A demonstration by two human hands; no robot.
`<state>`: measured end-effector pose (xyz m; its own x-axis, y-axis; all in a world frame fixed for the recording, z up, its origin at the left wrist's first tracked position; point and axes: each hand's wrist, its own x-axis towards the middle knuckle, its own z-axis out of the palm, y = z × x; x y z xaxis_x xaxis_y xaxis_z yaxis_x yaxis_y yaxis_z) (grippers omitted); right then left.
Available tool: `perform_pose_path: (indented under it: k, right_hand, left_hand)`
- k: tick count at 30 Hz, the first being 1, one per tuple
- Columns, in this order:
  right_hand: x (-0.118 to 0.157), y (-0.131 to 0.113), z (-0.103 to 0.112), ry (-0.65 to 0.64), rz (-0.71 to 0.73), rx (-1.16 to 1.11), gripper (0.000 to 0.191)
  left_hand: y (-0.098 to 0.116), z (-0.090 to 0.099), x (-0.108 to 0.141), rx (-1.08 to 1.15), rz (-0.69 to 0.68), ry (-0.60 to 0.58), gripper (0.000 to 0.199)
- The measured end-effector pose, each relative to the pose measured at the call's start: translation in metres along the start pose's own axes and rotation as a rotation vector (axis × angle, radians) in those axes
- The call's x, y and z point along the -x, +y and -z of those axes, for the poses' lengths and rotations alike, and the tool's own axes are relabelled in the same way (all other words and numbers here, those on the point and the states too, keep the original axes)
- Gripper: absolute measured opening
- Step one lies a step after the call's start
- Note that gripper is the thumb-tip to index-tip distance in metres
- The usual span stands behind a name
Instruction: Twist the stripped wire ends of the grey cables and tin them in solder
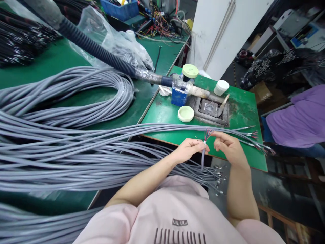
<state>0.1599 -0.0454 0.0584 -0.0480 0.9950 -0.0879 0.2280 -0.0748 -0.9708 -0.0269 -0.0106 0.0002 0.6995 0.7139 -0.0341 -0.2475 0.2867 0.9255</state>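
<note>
Taking the held cable as the centre of the dial, the biggest thing about is the green bench [149, 51] spreading away toward 10 o'clock, with a smaller green tabletop [162, 113] abutting it from 11 round to 3. A broad bundle of grey cables [50, 162] fills 9 o'clock, and a looped grey coil [99, 117] lies at 10. A dark ribbed hose [101, 51] slants down from 10 toward 12, ending over a sooty metal tray [196, 117] sunk in the tabletop. Between 2 and 3 stands another person in a purple top [299, 115] (only part of them shows). The left hand [189, 149], at 9, pinches the grey cable [202, 161] between thumb and fingers just below its white collar [204, 143]; the cable stands nearly upright above the near edge of the tabletop. The right hand [230, 146], at 2, has its index fingertip at the splayed wires, thumb curled lower; whether it grips a strand I cannot tell. A blue box [179, 97] sits at 11, a white jar [221, 87] between 12 and 1, and a pale green lid [186, 114] at 11, nearer. Smallest are the thin red, blue and dark wires [207, 133] fanning from the cable's top.
</note>
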Motion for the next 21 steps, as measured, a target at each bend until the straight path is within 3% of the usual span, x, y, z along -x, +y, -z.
perform_pose_path:
  k: [6, 8, 12, 14, 16, 21]
  right_hand:
    - [-0.014, -0.011, -0.018, -0.065, 0.037, -0.012, 0.018]
    - [-0.02, -0.009, -0.019, 0.027, 0.087, -0.142, 0.02]
    - [-0.026, -0.011, -0.002, 0.371, 0.236, -0.35, 0.02]
    - [-0.021, -0.015, 0.005, 0.422, 0.258, -0.223, 0.019]
    - [-0.011, -0.018, 0.004, 0.38, 0.218, 0.012, 0.019]
    - [0.006, -0.015, -0.024, 0.286, 0.19, 0.436, 0.024]
  left_hand:
    - [-0.004, -0.007, 0.009, 0.035, 0.072, -0.092, 0.047]
    - [-0.007, -0.008, 0.013, 0.014, 0.051, -0.101, 0.046]
    - [-0.014, -0.009, 0.017, -0.007, 0.078, -0.063, 0.047]
    - [-0.017, -0.007, 0.015, -0.001, 0.069, 0.044, 0.049]
    - [-0.016, -0.004, 0.011, -0.009, 0.038, 0.131, 0.048]
    - [-0.015, 0.0, 0.004, -0.074, -0.03, 0.188, 0.043]
